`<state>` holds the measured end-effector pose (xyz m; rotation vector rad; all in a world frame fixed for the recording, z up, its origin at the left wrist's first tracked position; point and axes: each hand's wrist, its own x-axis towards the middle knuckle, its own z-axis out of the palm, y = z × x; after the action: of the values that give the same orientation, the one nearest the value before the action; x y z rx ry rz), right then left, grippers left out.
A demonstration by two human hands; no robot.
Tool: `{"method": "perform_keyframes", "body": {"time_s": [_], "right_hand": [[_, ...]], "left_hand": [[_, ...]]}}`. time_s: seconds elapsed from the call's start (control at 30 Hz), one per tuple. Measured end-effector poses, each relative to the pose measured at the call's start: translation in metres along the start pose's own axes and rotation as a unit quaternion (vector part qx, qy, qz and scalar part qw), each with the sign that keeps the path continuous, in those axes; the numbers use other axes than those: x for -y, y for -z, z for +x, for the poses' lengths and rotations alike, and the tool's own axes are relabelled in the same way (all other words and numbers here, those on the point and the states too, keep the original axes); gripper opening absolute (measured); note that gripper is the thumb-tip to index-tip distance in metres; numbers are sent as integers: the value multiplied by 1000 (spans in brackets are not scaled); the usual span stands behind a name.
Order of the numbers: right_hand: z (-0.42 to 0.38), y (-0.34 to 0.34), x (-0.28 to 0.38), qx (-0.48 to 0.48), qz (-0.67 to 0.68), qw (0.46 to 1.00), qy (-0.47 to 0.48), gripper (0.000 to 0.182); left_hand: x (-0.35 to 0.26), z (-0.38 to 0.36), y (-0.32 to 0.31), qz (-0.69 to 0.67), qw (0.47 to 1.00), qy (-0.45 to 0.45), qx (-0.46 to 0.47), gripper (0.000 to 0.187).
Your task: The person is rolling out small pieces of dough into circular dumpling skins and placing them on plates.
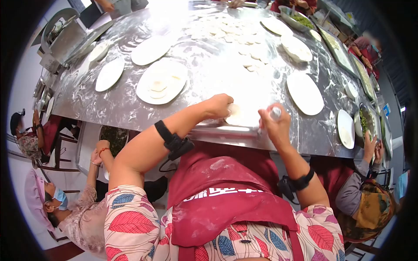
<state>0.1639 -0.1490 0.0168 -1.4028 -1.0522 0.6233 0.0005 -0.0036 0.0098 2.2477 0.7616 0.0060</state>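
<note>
My left hand (218,106) holds the left edge of a small round piece of dough (234,114) near the table's front edge, its fingers pressed together. To the right, my right hand (275,122) is wrapped round a pale, shiny rod-like thing (275,114), blurred by glare. Beyond my left hand, an oval white plate (174,93) bears a few flat dough rounds (157,86). Another white plate (305,93) lies beyond my right hand. Many flat dough pieces (217,28) are spread over the far middle of the floury table.
The metal table (200,82) also carries several other white plates (110,75). Bowls of green filling stand far right (301,20) and near right. Co-workers sit close on the left (82,213) and right (365,200); others are at the far side.
</note>
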Motion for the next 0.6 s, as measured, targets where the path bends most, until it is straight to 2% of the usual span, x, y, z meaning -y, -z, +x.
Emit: {"method": "perform_keyframes", "body": {"time_s": [0.07,0.17,0.23,0.27,0.37,0.4,0.5,0.6], "right_hand": [[28,-8,-4,-20,-40,999,13,21],[65,-25,-10,-9,-25,999,40,22],[58,-20,-3,-6,-33,999,37,22],[52,-17,-1,-1,-40,999,36,22],[9,-2,-5,-20,-39,999,6,21],[8,-1,-5,-21,-35,999,13,21],[11,-5,-8,-27,-36,999,31,21],[67,-24,-8,-16,-64,997,42,21]], "left_hand": [[-7,-2,0,-11,1000,0,-6,21],[-14,8,-1,13,999,19,-29,21],[-17,14,0,-12,999,23,-31,22],[-16,15,-1,-35,998,44,5,20],[-1,16,-6,9,999,-9,-32,20],[-2,10,-4,-40,999,19,-23,20],[-10,-4,3,-41,999,8,30,19],[-1,7,1,-20,999,3,-48,20]]}}
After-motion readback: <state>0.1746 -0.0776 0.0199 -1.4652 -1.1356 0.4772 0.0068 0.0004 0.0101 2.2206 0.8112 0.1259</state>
